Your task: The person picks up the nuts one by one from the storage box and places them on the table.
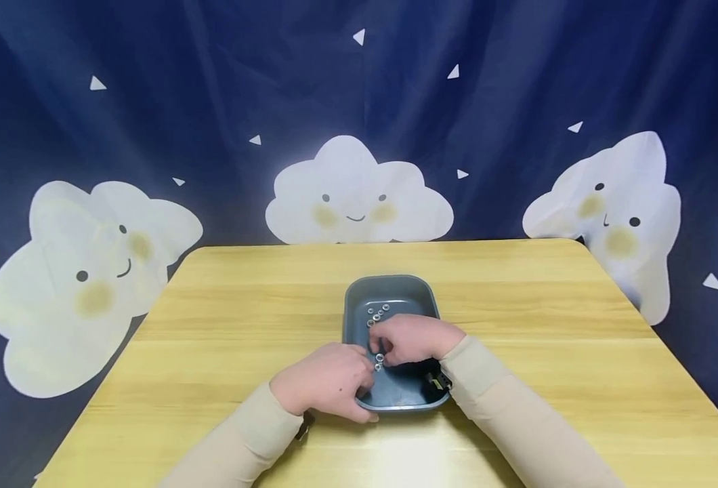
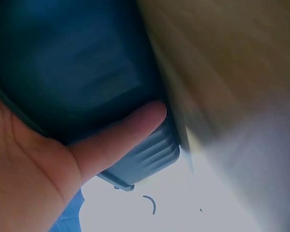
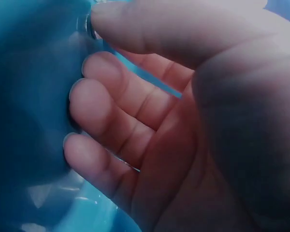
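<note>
A grey-blue rectangular tray (image 1: 395,400) with rounded corners holds several small metal nuts. One loose row of nuts (image 1: 376,317) lies toward the far left of its floor, and more lie nearer. My left hand (image 1: 331,383) grips the tray's near left corner; in the left wrist view its thumb (image 2: 123,135) lies along the outer wall. Inside the tray, my right hand (image 1: 412,339) has its fingers curled down to the floor, thumb and index finger about a nut (image 1: 380,357). The right wrist view shows the thumb tip against a nut's edge (image 3: 91,23).
The tray stands on a light wood-grain table (image 1: 243,312). Behind the table hangs a dark blue curtain (image 1: 359,88) printed with white clouds and small triangles. A dark wrist strap (image 1: 439,377) on the right arm reaches over the tray's right wall.
</note>
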`<state>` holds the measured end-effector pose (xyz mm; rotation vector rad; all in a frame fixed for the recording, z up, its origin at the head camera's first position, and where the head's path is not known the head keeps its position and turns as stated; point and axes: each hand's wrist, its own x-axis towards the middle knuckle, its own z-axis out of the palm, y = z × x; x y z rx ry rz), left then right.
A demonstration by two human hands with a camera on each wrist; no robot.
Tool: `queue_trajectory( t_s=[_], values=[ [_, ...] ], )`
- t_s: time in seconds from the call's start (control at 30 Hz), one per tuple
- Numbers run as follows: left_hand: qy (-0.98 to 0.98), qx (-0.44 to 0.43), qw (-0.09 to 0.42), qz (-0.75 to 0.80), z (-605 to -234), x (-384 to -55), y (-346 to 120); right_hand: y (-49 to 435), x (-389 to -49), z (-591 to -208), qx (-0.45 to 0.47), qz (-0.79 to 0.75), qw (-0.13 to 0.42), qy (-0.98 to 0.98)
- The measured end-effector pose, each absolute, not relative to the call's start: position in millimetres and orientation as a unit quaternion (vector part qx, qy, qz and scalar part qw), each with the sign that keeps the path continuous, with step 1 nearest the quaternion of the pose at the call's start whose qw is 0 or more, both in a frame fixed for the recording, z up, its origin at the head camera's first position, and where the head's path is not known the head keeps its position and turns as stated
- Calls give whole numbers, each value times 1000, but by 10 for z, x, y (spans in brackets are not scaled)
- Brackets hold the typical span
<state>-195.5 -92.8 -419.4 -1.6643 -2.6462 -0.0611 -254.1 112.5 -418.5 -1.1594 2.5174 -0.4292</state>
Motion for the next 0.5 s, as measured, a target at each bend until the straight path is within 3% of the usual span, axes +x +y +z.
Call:
queue_trajectory(
  t_s=[0.23,0.5],
  values=[
    [-854,-520,2,-13,-4185,-1985,-947,1128,-2578,-4177,-415,-166,161,880],
    [-849,-527,0,-35,-4188,-1961,-897,1188,-2531,-4151,-425,-166,189,870]
  ],
)
